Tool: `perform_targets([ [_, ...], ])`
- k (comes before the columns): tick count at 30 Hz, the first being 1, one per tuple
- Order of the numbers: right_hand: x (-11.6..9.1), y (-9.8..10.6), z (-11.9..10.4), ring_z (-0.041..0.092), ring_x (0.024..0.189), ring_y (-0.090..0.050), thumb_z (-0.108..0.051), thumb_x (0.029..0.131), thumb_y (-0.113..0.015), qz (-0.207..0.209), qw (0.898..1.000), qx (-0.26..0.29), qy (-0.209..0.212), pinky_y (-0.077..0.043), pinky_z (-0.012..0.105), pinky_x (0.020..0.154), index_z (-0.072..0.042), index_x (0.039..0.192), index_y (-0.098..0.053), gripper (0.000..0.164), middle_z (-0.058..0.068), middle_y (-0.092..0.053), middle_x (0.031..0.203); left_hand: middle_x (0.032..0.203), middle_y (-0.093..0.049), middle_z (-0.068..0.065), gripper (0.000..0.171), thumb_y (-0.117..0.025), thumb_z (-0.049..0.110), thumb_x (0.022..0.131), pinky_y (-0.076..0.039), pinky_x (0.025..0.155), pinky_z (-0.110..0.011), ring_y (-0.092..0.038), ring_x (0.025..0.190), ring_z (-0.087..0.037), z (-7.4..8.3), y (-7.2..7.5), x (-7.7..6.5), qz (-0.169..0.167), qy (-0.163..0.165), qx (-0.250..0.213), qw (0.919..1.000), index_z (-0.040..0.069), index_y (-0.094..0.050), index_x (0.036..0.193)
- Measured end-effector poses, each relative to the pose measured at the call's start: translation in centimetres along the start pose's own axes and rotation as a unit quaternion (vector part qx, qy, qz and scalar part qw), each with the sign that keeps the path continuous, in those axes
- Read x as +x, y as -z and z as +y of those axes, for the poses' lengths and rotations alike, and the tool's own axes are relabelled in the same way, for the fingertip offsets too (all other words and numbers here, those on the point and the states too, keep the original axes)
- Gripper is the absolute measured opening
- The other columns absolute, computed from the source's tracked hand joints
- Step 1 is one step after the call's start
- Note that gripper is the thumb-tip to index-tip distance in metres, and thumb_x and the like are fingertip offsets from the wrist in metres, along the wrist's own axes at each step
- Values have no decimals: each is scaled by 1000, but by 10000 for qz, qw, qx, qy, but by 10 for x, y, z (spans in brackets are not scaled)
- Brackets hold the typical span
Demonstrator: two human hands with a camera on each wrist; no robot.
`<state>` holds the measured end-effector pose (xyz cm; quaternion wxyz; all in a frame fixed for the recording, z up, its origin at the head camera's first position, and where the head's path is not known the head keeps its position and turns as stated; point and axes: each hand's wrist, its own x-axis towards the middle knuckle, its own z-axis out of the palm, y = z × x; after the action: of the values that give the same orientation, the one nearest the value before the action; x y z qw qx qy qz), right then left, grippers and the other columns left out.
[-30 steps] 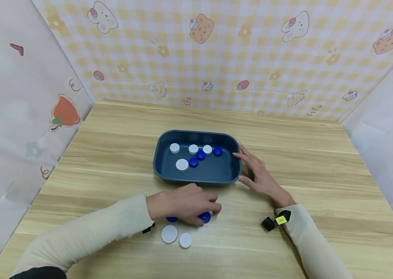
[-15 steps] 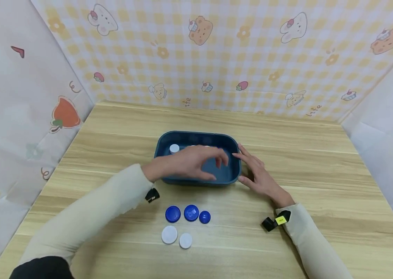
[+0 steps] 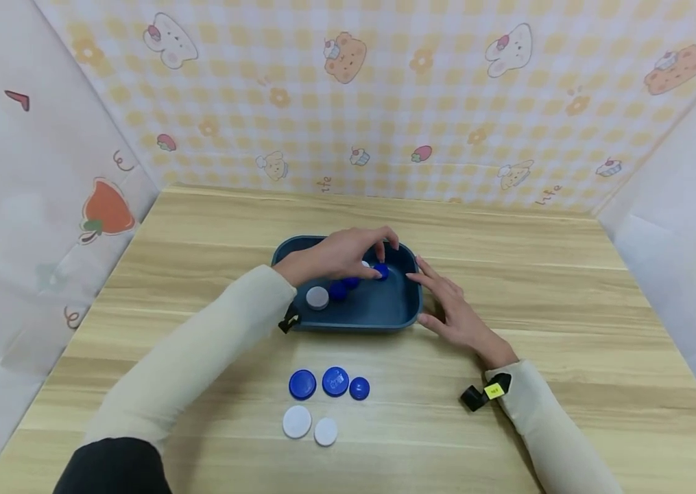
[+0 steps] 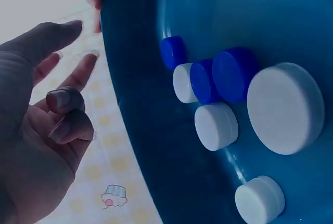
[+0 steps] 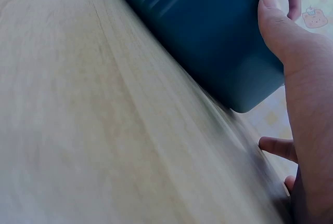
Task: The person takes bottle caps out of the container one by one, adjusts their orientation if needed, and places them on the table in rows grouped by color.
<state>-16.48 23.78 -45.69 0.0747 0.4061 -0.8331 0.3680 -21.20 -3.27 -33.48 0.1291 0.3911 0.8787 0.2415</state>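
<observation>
A dark teal tray (image 3: 378, 328) holds white and blue bottle caps. My left hand (image 3: 344, 254) is over its back right part, thumb and bent fingers apart around a blue cap (image 3: 381, 272). In the left wrist view that hand (image 4: 47, 99) has nothing between its fingers, and the same blue cap (image 4: 173, 53) sits apart from them. My right hand (image 3: 455, 312) holds the tray's right end, with one finger over the rim. Its thumb (image 5: 273, 13) lies against the rim in the right wrist view. A large white cap (image 3: 317, 298) rests at the tray's front left.
In front of the tray, on the wooden table (image 3: 212, 439), lie blue caps (image 3: 335, 381) in a row and two white caps (image 3: 297, 421) nearer me. A patterned cloth (image 3: 298, 130) forms the back wall, with pale cloth walls on both sides.
My left hand has left the blue caps on the table, moved up over the tray, and come down near the blue cap at its back right. The right hand stays at the tray's end.
</observation>
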Motion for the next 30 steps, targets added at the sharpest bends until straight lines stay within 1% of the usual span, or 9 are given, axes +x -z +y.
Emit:
perform_targets([
  [3,1,0,0,31,142,-20,-62,94,-40,-15,10000,-4,40,-16,64,100,-13,148,-35,73,12,-16,158,108,-62,-2,51,-71,26,88,-46,76,-30,-56,87,-19,-2,-2,8,-197,168,122,9996,20,-44,131],
  [5,1,1,-1,31,142,-20,-62,94,-40,-8,10000,10,52,-16,64,100,-12,147,-35,73,12,-16,158,107,-62,-2,51,-71,26,88,-47,78,-31,-57,87,-18,-4,-2,13,-261,185,151,9994,19,-45,130],
  [9,1,0,0,31,141,-21,-62,94,-40,36,10000,7,54,-16,64,100,-12,147,-36,74,12,-17,158,107,-61,-4,51,-72,20,87,-47,79,-32,-57,89,-18,-10,-5,20,-400,197,30,9990,17,-46,130],
  [12,1,-1,1,31,141,-21,-63,94,-39,29,10000,-15,47,-16,65,100,-13,147,-35,74,12,-17,158,109,-61,-6,55,-73,14,86,-48,78,-32,-58,88,-19,-14,-8,23,-521,236,-59,9983,16,-43,132],
  [17,0,0,0,31,142,-20,-63,94,-39,-20,10000,-16,19,-16,66,100,-14,148,-35,73,11,-16,158,115,-59,-8,61,-74,10,85,-48,80,-32,-58,90,-19,-18,-13,27,-647,234,53,9976,15,-41,136],
  [24,0,0,-1,31,142,-20,-62,94,-38,-23,10000,-13,-1,-14,69,99,-13,148,-35,73,11,-15,158,121,-57,-7,57,-71,8,87,-47,84,-31,-57,98,-20,-23,-22,31,-886,362,237,9951,15,-43,136],
  [27,0,0,-1,31,142,-20,-62,94,-39,-31,10000,6,4,-14,70,98,-14,148,-34,72,11,-15,158,121,-56,-5,56,-71,9,87,-46,84,-30,-56,97,-18,-24,-26,31,-888,377,362,9947,15,-44,136],
  [30,0,0,0,31,142,-19,-62,94,-39,-37,10000,16,0,-14,69,98,-14,148,-34,72,11,-14,158,121,-56,-3,56,-71,10,86,-45,85,-30,-55,97,-16,-25,-28,31,-778,368,480,9951,16,-45,135],
])
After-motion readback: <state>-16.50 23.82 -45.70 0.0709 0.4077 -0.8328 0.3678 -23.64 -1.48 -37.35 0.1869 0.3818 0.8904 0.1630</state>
